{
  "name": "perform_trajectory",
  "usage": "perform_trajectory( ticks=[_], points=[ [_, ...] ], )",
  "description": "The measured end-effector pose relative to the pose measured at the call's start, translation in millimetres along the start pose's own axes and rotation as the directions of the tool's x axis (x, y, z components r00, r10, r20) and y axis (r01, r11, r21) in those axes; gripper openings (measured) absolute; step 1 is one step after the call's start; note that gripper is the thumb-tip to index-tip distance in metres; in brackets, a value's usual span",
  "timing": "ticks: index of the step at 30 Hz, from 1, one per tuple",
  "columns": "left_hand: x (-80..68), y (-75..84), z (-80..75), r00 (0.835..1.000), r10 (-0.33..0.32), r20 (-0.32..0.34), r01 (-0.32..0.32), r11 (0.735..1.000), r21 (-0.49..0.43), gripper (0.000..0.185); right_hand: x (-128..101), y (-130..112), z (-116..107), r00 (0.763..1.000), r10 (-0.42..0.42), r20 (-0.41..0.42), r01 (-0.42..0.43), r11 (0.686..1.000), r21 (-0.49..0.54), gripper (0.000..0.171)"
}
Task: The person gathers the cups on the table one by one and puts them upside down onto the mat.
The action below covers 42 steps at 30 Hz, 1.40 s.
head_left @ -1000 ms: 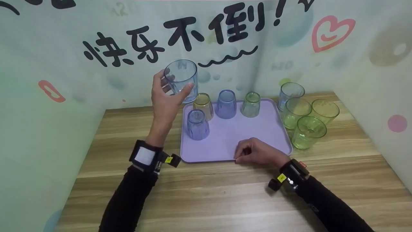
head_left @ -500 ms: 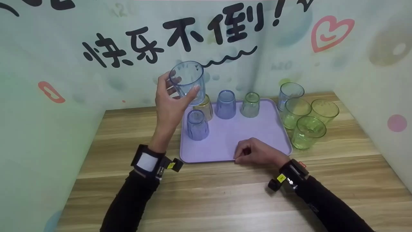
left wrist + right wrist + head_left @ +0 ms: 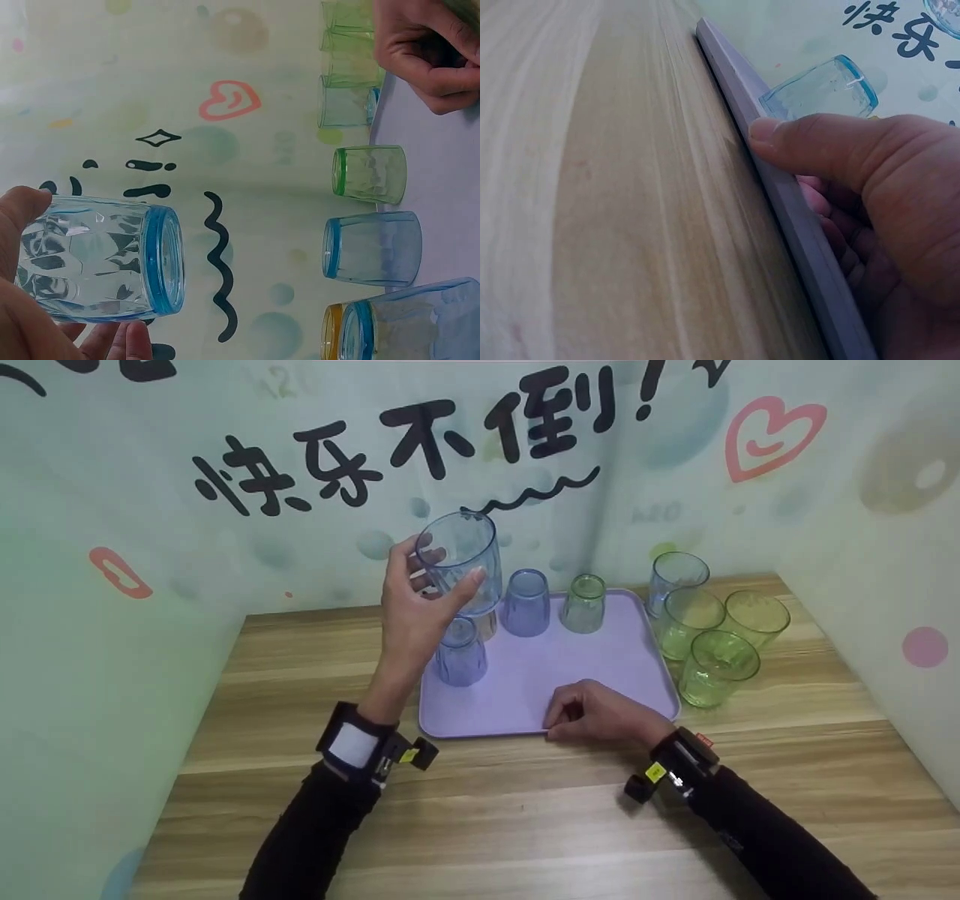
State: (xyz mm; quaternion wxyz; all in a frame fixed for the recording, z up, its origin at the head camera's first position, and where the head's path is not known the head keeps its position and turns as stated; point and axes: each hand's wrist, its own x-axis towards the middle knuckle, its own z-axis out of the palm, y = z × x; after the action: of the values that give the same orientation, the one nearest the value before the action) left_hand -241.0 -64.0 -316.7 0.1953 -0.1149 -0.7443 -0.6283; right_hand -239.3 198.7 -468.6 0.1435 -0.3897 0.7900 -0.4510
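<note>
Head view: left hand (image 3: 415, 611) grips one upright blue glass (image 3: 465, 551), raised near the tray (image 3: 555, 667); right hand (image 3: 598, 711) pinches its near rim. I flag: a slip (smooth walls) could topple inverted glasses (image 3: 526, 604).

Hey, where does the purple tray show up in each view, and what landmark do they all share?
Head: the purple tray sits a little right of and below centre.
Left wrist: the purple tray is along the right side, cut off by the frame.
Right wrist: the purple tray shows as an edge slanting from top centre toward lower right.
Shared landmark: the right hand.
</note>
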Motion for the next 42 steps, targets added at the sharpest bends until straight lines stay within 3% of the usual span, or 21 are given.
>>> perform_trajectory(
  ticks=[6, 11, 17, 19, 21, 26, 29, 36, 42],
  points=[
    [-6.4, 12.1, 1.6, 0.999, -0.037, 0.015, 0.038, 0.999, -0.026, 0.070, 2, 18, -2, 1.000, -0.022, 0.012, 0.022, 1.000, -0.021, 0.007],
    [-14.1, 25.9, 4.2, 0.998, -0.056, 0.022, 0.057, 0.997, -0.054, 0.067, 1, 20, -7, 0.999, -0.017, -0.046, 0.021, 0.995, 0.097, 0.016],
    [-12.2, 0.9, 11.7, 0.995, -0.095, 0.020, 0.096, 0.992, -0.081, 0.071, -2, 17, -13, 0.972, 0.036, -0.231, 0.036, 0.954, 0.299, 0.027],
    [-12.3, -6.8, 14.8, 0.994, -0.106, 0.020, 0.108, 0.991, -0.082, 0.073, -2, 13, -16, 0.950, 0.060, -0.307, 0.067, 0.920, 0.386, 0.031],
    [-13.8, -10.0, 17.7, 0.993, -0.116, 0.021, 0.117, 0.990, -0.082, 0.074, 0, 7, -19, 0.926, 0.077, -0.370, 0.126, 0.860, 0.495, 0.034],
    [-17.8, -13.2, 26.3, 0.987, -0.154, 0.041, 0.157, 0.982, -0.106, 0.073, 8, -4, -25, 0.887, 0.098, -0.451, 0.294, 0.634, 0.715, 0.051],
    [-20.4, -13.6, 31.3, 0.981, -0.181, 0.063, 0.187, 0.976, -0.108, 0.073, 12, -9, -26, 0.880, 0.109, -0.462, 0.335, 0.547, 0.767, 0.056],
    [-27.3, -17.0, 42.3, 0.978, -0.183, 0.095, 0.193, 0.975, -0.108, 0.069, 17, -17, -25, 0.878, 0.145, -0.456, 0.350, 0.455, 0.819, 0.064],
    [-31.9, -21.9, 53.9, 0.979, -0.155, 0.133, 0.173, 0.976, -0.135, 0.067, 22, -25, -22, 0.881, 0.141, -0.451, 0.357, 0.428, 0.831, 0.075]
  ],
)
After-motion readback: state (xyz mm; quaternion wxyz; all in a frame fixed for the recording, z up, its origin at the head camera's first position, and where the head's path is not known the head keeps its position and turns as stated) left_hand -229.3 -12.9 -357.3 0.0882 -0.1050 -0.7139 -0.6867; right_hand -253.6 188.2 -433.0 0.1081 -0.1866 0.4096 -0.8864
